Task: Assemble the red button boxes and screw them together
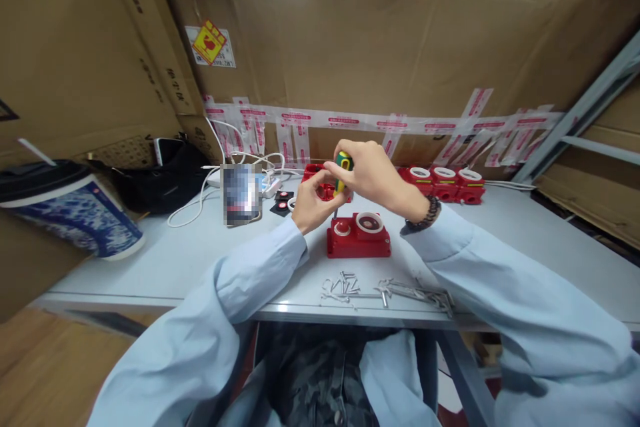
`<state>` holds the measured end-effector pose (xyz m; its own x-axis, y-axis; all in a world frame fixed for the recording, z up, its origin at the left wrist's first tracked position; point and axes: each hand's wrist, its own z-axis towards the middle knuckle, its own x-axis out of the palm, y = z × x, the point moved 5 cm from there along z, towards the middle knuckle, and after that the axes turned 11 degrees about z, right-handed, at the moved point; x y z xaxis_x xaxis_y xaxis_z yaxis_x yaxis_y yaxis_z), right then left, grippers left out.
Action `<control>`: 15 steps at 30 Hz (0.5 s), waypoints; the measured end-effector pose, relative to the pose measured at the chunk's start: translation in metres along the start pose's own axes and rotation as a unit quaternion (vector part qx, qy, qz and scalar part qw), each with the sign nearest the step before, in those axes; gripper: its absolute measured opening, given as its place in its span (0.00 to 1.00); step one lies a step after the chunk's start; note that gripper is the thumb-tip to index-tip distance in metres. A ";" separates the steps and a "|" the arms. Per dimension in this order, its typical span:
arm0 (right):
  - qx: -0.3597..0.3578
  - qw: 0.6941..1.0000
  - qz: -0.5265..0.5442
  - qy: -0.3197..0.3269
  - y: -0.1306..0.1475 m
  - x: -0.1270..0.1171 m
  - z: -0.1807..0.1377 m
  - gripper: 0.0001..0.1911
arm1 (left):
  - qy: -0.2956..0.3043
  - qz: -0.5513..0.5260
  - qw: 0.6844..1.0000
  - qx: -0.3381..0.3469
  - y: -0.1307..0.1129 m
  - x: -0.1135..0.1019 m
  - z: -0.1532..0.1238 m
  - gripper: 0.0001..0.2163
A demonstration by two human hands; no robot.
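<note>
My right hand is closed around the green and yellow handle of a screwdriver, held upright. Lower down, my left hand has its fingers closed round the bottom of the same screwdriver. The shaft points down at the back left corner of a red housing; its tip is hard to make out. That housing lies on the table and bears a white ring and a smaller round fitting on top. In front of it are loose screws and a heap of thin metal parts.
Several red housings with white rings stand at the back right. Another open red part sits behind my hands. On the left are a phone, white cables, a black bag and a large cup. A cardboard wall closes off the back.
</note>
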<state>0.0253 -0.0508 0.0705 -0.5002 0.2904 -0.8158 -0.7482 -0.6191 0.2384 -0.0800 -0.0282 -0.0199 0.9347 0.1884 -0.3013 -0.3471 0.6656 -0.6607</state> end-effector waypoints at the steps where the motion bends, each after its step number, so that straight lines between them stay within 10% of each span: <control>1: 0.014 0.999 -0.030 -0.016 0.002 0.003 0.001 0.14 | -0.020 -0.005 1.000 -0.002 0.002 -0.001 0.000 0.13; 15: -0.018 0.999 -0.029 0.000 0.004 -0.001 0.001 0.14 | 0.014 -0.058 0.998 -0.019 0.000 -0.001 0.001 0.16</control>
<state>0.0225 -0.0531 0.0731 -0.4570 0.3270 -0.8272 -0.7593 -0.6278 0.1713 -0.0811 -0.0273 -0.0192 0.9667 0.0911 -0.2394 -0.2394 0.6531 -0.7184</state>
